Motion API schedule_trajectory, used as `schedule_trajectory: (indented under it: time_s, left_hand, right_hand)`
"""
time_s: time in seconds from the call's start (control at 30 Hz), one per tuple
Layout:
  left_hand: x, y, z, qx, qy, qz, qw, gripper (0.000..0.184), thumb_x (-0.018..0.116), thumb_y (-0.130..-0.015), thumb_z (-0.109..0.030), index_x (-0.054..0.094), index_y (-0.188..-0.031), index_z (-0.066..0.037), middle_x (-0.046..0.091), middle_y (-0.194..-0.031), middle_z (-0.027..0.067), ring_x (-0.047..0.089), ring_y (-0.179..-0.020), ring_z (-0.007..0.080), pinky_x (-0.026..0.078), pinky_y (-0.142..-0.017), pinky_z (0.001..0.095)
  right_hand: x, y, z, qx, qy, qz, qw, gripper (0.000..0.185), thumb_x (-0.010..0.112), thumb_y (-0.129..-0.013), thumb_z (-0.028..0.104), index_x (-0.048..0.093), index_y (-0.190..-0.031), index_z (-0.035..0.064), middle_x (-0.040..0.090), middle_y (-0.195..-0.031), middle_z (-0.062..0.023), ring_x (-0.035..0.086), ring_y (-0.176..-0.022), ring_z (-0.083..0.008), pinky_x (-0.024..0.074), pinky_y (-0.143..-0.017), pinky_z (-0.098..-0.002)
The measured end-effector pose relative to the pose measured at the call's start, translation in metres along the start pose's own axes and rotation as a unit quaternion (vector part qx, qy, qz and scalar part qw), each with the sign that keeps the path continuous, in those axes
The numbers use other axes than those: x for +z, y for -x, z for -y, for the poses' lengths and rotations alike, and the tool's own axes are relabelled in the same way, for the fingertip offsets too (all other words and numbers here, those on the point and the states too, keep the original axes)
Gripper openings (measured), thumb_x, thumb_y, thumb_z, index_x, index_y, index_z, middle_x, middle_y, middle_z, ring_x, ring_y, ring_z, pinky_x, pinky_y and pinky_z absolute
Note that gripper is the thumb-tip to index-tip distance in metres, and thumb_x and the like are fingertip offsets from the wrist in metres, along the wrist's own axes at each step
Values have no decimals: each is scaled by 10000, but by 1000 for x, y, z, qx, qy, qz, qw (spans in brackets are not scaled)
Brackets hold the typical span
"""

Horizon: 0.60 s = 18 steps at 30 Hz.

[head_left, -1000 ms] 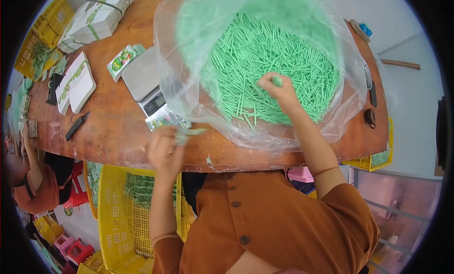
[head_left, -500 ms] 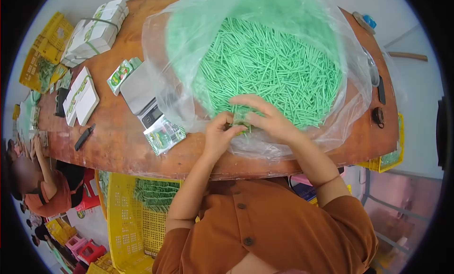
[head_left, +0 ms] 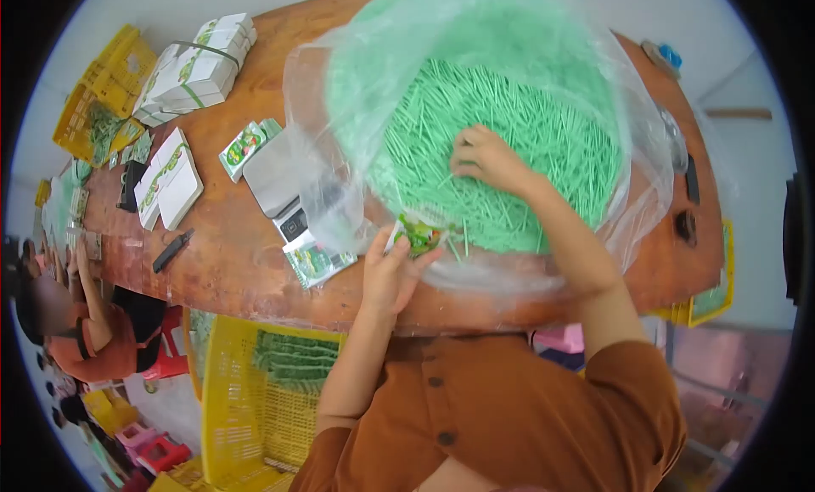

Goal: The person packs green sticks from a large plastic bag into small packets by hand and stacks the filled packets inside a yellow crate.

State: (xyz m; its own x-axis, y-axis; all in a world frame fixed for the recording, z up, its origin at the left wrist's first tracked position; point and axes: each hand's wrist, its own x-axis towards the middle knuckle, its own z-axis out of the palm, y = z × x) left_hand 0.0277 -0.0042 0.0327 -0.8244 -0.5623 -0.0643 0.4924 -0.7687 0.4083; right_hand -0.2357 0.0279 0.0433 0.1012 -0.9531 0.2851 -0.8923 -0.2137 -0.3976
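Observation:
My left hand (head_left: 390,269) grips a small printed packet (head_left: 419,235) in green and white near the table's front edge. The packet tilts toward the sticks, and a few loose green sticks lie just to its right. Curled over the heap of thin green sticks (head_left: 518,127) is my right hand (head_left: 490,159); whatever its bent fingers pinch is hidden. The heap fills a large clear plastic bag (head_left: 310,93), whose rim is spread open on the table.
Left of the bag lie a scale (head_left: 276,182), printed packets (head_left: 316,264), a black cutter (head_left: 172,251) and stacked white cartons (head_left: 197,72). A yellow crate (head_left: 229,390) stands below the table edge. Another person (head_left: 93,339) sits at far left.
My right hand has left the packet and moved up over the green sticks. The packet stays in my left hand, its printed side now showing. The view has shifted slightly.

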Motion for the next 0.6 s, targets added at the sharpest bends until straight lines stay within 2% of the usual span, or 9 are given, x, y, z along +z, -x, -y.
schedule_trajectory:
  time_s: [0.07, 0.2, 0.27, 0.3, 0.37, 0.4, 0.47, 0.53, 0.6]
  left_hand:
    - [-5, 5, 3, 21, -110, -84, 990, 232, 522, -872, -40, 560, -1097, 4, 571, -1109, 148, 561, -1026, 275, 506, -848, 444]
    - [-14, -6, 13, 22, -137, -72, 988, 222, 533, -871, -46, 577, -1077, 23, 586, -1085, 139, 569, -1013, 259, 497, -870, 422]
    - [-9, -11, 19, 15, -120, -55, 991, 215, 546, -866, -52, 591, -1062, 25, 588, -1086, 138, 567, -1014, 249, 488, -887, 401]
    - [-7, -13, 20, 13, -116, -51, 992, 215, 546, -866, -52, 591, -1062, 25, 588, -1086, 138, 567, -1014, 249, 488, -887, 401]
    - [-5, -12, 18, 22, -100, -44, 994, 238, 550, -866, -60, 573, -1081, 39, 579, -1105, 142, 566, -1016, 254, 474, -903, 405]
    - [-2, -10, 14, 31, -95, -51, 994, 238, 550, -866, -60, 573, -1081, 39, 579, -1105, 142, 566, -1016, 254, 474, -903, 405]
    - [4, -7, 4, 49, -80, -33, 995, 265, 552, -866, -65, 550, -1101, 58, 573, -1108, 150, 564, -1017, 266, 460, -919, 417]
    - [7, -9, 5, 78, -35, 5, 996, 283, 544, -872, -75, 533, -1114, 73, 568, -1109, 158, 565, -1015, 269, 454, -919, 427]
    - [0, -3, -4, 52, -24, 49, 997, 299, 514, -889, -83, 514, -1148, 66, 565, -1114, 157, 576, -985, 263, 467, -895, 404]
  right_hand:
    - [-22, 5, 26, -34, 67, -117, 990, 123, 669, -678, 119, 620, -791, 114, 531, -791, -38, 531, -809, -221, 448, -687, -326]
    - [-75, 12, 79, 57, 92, -42, 993, 100, 649, -682, 104, 618, -776, 115, 527, -760, -24, 540, -746, -216, 457, -601, -313]
    - [-71, 9, 90, -85, 136, -55, 986, 87, 632, -684, 88, 613, -768, 97, 541, -747, -10, 548, -711, -210, 452, -533, -299]
    - [-65, 8, 93, -83, 141, -53, 985, 87, 632, -684, 88, 613, -768, 97, 541, -747, -10, 548, -711, -210, 452, -533, -299]
    - [-47, 5, 95, -80, 15, -62, 995, 102, 629, -709, 104, 630, -810, 89, 581, -783, -27, 550, -739, -203, 454, -579, -302]
    - [-49, 3, 99, -89, 11, -54, 995, 102, 629, -709, 104, 630, -810, 89, 581, -783, -27, 550, -739, -203, 454, -579, -302]
    - [-60, 1, 110, 16, -184, -63, 981, 156, 653, -706, 65, 638, -861, 64, 579, -808, -54, 538, -746, -225, 438, -661, -323]
    - [-52, -8, 125, -30, -107, -66, 992, 209, 679, -696, 117, 656, -897, 65, 623, -820, -69, 533, -803, -250, 433, -728, -347]
    - [-43, -12, 141, -88, 18, -101, 991, 174, 691, -655, 68, 662, -827, 59, 627, -800, -75, 539, -808, -265, 429, -747, -377]
